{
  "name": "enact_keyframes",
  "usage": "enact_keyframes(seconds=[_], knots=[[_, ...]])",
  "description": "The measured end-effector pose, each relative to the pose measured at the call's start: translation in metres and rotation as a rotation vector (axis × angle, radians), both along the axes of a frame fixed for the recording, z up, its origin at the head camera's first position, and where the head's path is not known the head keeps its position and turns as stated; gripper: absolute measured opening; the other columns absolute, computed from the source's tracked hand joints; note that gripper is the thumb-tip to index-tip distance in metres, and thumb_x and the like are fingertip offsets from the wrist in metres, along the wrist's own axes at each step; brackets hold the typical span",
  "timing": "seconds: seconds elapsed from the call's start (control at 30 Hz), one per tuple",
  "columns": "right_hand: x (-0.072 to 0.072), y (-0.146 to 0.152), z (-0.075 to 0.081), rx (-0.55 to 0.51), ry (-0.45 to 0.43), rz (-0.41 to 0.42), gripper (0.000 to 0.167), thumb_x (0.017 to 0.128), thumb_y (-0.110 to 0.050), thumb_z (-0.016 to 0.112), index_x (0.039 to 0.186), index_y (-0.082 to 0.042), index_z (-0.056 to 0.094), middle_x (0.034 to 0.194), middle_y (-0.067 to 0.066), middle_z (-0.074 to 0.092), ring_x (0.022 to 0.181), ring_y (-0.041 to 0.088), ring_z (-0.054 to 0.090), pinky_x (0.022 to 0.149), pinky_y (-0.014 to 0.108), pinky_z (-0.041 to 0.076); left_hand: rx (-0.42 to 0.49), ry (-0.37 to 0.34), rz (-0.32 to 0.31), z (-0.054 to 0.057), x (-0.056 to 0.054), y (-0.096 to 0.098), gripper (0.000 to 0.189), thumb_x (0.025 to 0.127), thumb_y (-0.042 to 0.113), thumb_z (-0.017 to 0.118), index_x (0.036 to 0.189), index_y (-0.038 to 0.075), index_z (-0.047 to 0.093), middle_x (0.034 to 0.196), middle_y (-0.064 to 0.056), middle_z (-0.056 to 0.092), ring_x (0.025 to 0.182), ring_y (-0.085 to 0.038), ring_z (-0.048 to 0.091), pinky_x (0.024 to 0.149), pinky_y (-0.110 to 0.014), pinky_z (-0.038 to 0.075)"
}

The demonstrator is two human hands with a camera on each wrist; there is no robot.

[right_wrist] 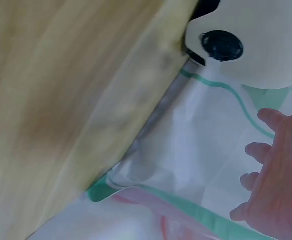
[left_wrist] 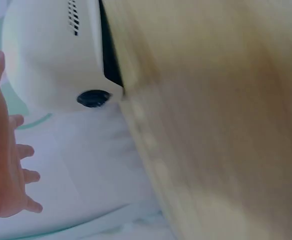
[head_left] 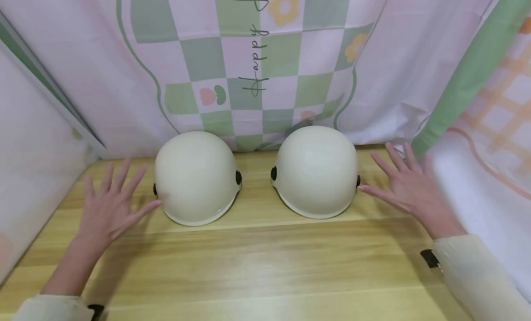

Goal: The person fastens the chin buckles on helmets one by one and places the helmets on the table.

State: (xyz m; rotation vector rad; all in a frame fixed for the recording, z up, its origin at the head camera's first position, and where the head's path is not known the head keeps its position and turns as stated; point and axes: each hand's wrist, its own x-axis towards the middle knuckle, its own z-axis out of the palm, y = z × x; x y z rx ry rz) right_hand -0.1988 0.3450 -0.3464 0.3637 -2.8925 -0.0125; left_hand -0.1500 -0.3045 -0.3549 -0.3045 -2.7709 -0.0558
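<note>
Two cream-white helmets with black round side knobs sit side by side on the wooden table. Beside the left helmet [head_left: 195, 178], my left hand [head_left: 109, 210] is spread wide, its thumb tip overlapping the shell's edge in the head view. My right hand [head_left: 415, 192] is spread in the same way beside the right helmet [head_left: 317, 171], thumb tip close to that helmet's outer knob. Neither hand holds anything. The left wrist view shows a knob [left_wrist: 93, 98] and a row of small dark slots on one helmet. In the right wrist view another knob [right_wrist: 222, 46] appears.
Behind the helmets hangs a checkered curtain [head_left: 282, 54] with flowers and lettering, reaching down to the back edge of the wooden table [head_left: 257, 265]. White cloth [head_left: 37, 141] borders the table on the left. On the right hangs fabric with a green band [head_left: 469, 81] and orange checks.
</note>
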Motion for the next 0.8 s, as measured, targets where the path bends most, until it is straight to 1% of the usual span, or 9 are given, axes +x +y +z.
enact_keyframes(seconds=[0.13,0.3,0.43,0.5,0.63,0.73,0.8], knots=[[0.001,-0.006,0.006,-0.010,0.023,0.031,0.103,0.086,-0.077,0.061,0.164,-0.016,0.032,0.172,0.020,0.010,0.156,0.046,-0.006,0.112,0.082,0.002,-0.003,0.022,-0.032,0.008,-0.002,0.014,0.097,0.091,0.080,0.050,0.165,0.023,0.025,0.171,-0.019,0.018,0.152,-0.051,0.017,0.114,-0.080,0.007],[0.003,-0.016,0.013,-0.062,0.006,0.056,0.105,0.084,-0.073,0.068,0.164,-0.017,0.031,0.171,0.020,0.013,0.156,0.049,-0.002,0.112,0.082,0.008,0.032,0.021,-0.091,0.018,-0.003,0.036,0.097,0.090,0.077,0.056,0.166,0.026,0.026,0.169,-0.021,0.023,0.151,-0.051,0.021,0.112,-0.081,0.016],[0.005,-0.023,0.018,-0.107,0.010,0.072,0.104,0.081,-0.070,0.073,0.162,-0.017,0.036,0.169,0.022,0.020,0.154,0.051,0.008,0.114,0.079,0.013,0.059,0.029,-0.150,0.025,-0.003,0.054,0.095,0.089,0.073,0.060,0.165,0.026,0.028,0.168,-0.020,0.023,0.150,-0.051,0.023,0.110,-0.081,0.019],[0.006,-0.026,0.020,-0.118,0.026,0.083,0.102,0.080,-0.068,0.074,0.161,-0.017,0.038,0.168,0.023,0.024,0.153,0.051,0.015,0.115,0.075,0.018,0.055,0.043,-0.177,0.027,-0.004,0.062,0.094,0.089,0.073,0.061,0.164,0.024,0.032,0.168,-0.020,0.024,0.150,-0.051,0.024,0.110,-0.081,0.020],[0.007,-0.031,0.022,-0.161,0.045,0.094,0.099,0.082,-0.065,0.075,0.161,-0.018,0.039,0.165,0.023,0.030,0.149,0.050,0.026,0.112,0.073,0.028,0.065,0.073,-0.234,0.029,-0.007,0.080,0.093,0.090,0.077,0.055,0.162,0.022,0.036,0.167,-0.020,0.027,0.151,-0.048,0.025,0.111,-0.077,0.024],[0.007,-0.037,0.023,-0.214,0.043,0.093,0.096,0.083,-0.060,0.076,0.161,-0.018,0.039,0.164,0.023,0.033,0.146,0.051,0.031,0.107,0.076,0.032,0.119,0.099,-0.289,0.030,-0.012,0.092,0.090,0.091,0.077,0.053,0.161,0.021,0.038,0.165,-0.020,0.031,0.150,-0.048,0.027,0.113,-0.074,0.026],[0.007,-0.040,0.024,-0.242,0.038,0.087,0.094,0.085,-0.058,0.077,0.160,-0.017,0.040,0.163,0.023,0.034,0.145,0.051,0.033,0.105,0.077,0.033,0.160,0.101,-0.324,0.030,-0.016,0.100,0.089,0.091,0.074,0.055,0.160,0.021,0.039,0.164,-0.021,0.032,0.150,-0.048,0.028,0.115,-0.072,0.026]])
